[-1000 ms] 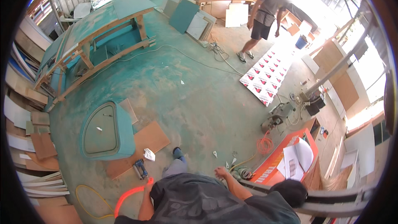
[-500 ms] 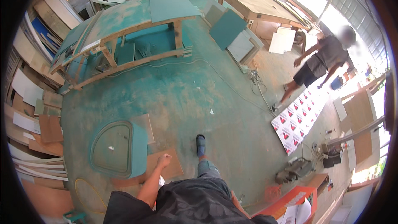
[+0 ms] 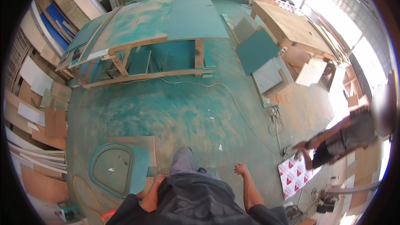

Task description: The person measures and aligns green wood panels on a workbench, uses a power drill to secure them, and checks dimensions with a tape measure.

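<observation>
My left hand point(image 3: 158, 178) hangs low beside my dark shirt, its fingers curled in, and I see nothing in it. My right hand point(image 3: 240, 169) is held out over the floor on the other side, loosely closed and with nothing visible in it. Neither hand touches a work surface. Nearest the left hand lies a teal panel point(image 3: 142, 158) bearing a rounded D-shaped outline, on top of brown sheets point(image 3: 151, 146). One of my legs point(image 3: 182, 162) is stepping forward across the dusty green floor.
Ahead stands a long wooden-framed workbench point(image 3: 146, 76) under teal sheets. Boards point(image 3: 257, 52) lean by another wooden table point(image 3: 287, 27). A cable point(image 3: 239, 104) crosses the floor. At right, a person point(image 3: 339, 139) bends over a printed white board point(image 3: 291, 175). Sheet offcuts point(image 3: 55, 123) line the left.
My left hand has drawn back toward my body, and my right hand has come into view. The view has moved forward and turned left. The person at right now bends with arms reaching toward the printed board.
</observation>
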Tool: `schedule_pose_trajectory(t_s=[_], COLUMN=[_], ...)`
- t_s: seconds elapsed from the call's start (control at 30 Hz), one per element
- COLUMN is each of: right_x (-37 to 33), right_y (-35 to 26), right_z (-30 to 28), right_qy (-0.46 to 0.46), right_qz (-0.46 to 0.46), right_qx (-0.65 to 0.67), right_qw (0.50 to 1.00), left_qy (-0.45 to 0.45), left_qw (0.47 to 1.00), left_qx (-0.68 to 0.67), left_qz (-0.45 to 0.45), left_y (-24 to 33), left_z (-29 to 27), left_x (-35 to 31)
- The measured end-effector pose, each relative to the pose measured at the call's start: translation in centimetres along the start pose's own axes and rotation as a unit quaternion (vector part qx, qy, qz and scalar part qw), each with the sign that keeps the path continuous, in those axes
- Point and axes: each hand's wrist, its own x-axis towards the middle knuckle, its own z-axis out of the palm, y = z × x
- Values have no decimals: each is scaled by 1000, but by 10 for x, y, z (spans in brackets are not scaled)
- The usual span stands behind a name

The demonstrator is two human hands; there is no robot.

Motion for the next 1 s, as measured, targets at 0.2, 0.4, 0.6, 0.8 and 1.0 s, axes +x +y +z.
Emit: schedule_pose_trajectory(t_s=[0.2,0.4,0.6,0.8,1.0], right_x=[92,159,217,290,427], right_y=[-180,-248,-292,-489,-750], right_z=[-27,14,-18,-68,-190], right_qy=[41,-34,-19,55,204], right_qz=[-49,24,-68,37,-243], right_qx=[81,26,-48,119,186], right_qw=[995,999,996,991,930], left_qy=[-7,14,168,101,35], left_qw=[989,950,966,930,816], left_qx=[149,310,197,-353,-577], left_qz=[-11,20,14,17,18], left_y=[113,146,306,505,651], left_z=[-93,-233,-384,-478,-510], left_x=[115,292,427,479,533])
